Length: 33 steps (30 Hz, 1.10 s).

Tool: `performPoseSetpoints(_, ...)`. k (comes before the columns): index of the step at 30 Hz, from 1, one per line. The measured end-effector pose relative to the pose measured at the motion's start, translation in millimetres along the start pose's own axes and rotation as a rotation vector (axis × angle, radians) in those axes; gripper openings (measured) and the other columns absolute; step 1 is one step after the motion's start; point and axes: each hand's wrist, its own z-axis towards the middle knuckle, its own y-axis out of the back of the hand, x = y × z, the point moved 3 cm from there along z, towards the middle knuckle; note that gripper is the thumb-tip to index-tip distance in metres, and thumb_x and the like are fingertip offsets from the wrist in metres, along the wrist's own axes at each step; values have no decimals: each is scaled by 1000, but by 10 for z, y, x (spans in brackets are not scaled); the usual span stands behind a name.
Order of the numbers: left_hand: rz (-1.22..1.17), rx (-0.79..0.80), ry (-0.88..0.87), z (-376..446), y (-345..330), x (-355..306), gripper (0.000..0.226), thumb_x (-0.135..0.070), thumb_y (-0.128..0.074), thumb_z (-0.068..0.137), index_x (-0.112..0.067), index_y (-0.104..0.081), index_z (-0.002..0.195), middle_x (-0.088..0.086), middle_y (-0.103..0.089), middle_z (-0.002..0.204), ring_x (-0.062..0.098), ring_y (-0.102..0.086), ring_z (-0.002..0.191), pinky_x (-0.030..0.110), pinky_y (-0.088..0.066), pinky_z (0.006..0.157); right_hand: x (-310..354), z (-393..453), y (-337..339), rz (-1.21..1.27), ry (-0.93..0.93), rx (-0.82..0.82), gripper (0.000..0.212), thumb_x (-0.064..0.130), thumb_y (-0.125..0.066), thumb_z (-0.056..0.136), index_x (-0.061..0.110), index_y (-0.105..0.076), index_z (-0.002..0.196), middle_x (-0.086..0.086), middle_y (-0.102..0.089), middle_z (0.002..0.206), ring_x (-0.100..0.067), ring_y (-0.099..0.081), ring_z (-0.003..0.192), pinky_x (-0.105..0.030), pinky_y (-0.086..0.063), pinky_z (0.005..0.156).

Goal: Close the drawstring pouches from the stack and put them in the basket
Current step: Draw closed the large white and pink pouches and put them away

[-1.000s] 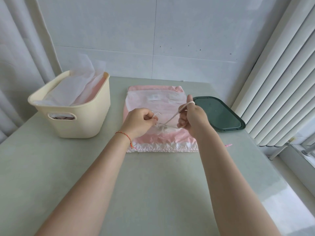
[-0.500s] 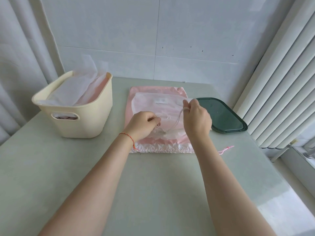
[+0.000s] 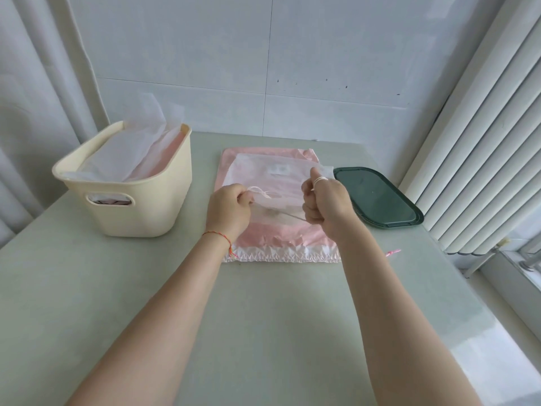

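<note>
At the left of the frame the basket [image 3: 126,197] stands on the bench [image 3: 263,332], holding white and pink pouches. At centre the left hand [image 3: 229,210] pinches a drawstring [image 3: 260,192] over the pink stack [image 3: 278,241]; the sheer top pouch [image 3: 275,183] lies between the hands. The right hand [image 3: 326,202] grips the string, looped round its thumb. A green tray [image 3: 377,197] lies to the right.

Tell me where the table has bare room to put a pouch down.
Bare table lies in front of the pink pouch stack, around both forearms, and in the strip between the cream basket and the stack. It is crowded behind: the left hand and right hand work over the stack, with the green tray close beside it.
</note>
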Motion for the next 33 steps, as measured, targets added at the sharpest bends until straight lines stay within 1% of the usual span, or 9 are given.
performPoseSetpoints(4,-73,22,99,14,-9,63,24,-14,-56,93,-11,-71,74,5,-71,77,21,-62,78,27,-42,70,3,-19,-74,-668,260,23,29,32,-57,96,11,-61,76,5,-43,53,-9,-35,44,-22,-28,46)
performPoseSetpoints(9,-856,35,376,40,148,-92,24,-27,-54,85,-18,-61,64,2,-71,77,18,-70,85,32,-41,80,-80,-38,-174,-1057,337,129,18,29,-72,86,18,-64,97,6,-50,77,-7,-46,65,-20,-30,51)
performPoseSetpoints(13,-1421,286,304,35,366,-233,77,-55,-24,99,-7,-62,52,12,-58,58,26,-52,47,30,-46,62,-146,-5,-154,-1156,371,47,18,28,-67,89,20,-60,104,0,-52,103,-19,-56,87,-30,-45,66)
performPoseSetpoints(16,-1066,572,255,23,391,-264,87,-65,-20,93,-1,-69,60,18,-65,63,28,-57,47,29,-47,58,-156,5,-124,-1153,347,23,19,31,-65,90,21,-60,106,1,-57,107,-17,-56,91,-30,-41,64)
performPoseSetpoints(19,-509,418,217,33,317,-233,54,-52,-48,95,-8,-73,75,8,-73,78,16,-66,65,27,-49,66,-166,16,-125,-1148,329,24,19,30,-64,90,21,-61,106,1,-58,109,-17,-56,93,-30,-41,66)
performPoseSetpoints(23,-131,256,79,34,248,-171,29,-52,-69,79,-26,-70,90,-7,-68,84,7,-61,76,25,-45,68,-191,30,-128,-1140,326,31,20,33,-65,89,20,-61,104,0,-57,108,-19,-58,90,-31,-46,68)
performPoseSetpoints(27,478,478,164,-17,348,-293,69,-71,-37,90,-6,-60,84,10,-64,70,27,-63,64,30,-47,59,-190,36,-125,-1135,327,40,21,33,-65,89,19,-61,105,-2,-57,108,-20,-58,91,-34,-50,71)
performPoseSetpoints(31,469,715,454,-134,437,-338,94,-73,-10,93,4,-64,92,16,-70,67,25,-60,54,27,-46,59,-192,30,-131,-1143,328,49,20,30,-64,90,18,-61,106,-2,-57,108,-20,-58,91,-31,-48,68)
performPoseSetpoints(33,383,825,521,-138,430,-284,102,-75,-8,91,4,-71,77,17,-71,67,24,-58,51,25,-42,56,-192,30,-131,-1146,322,57,20,30,-64,90,19,-61,106,-2,-57,108,-20,-58,90,-32,-49,68)
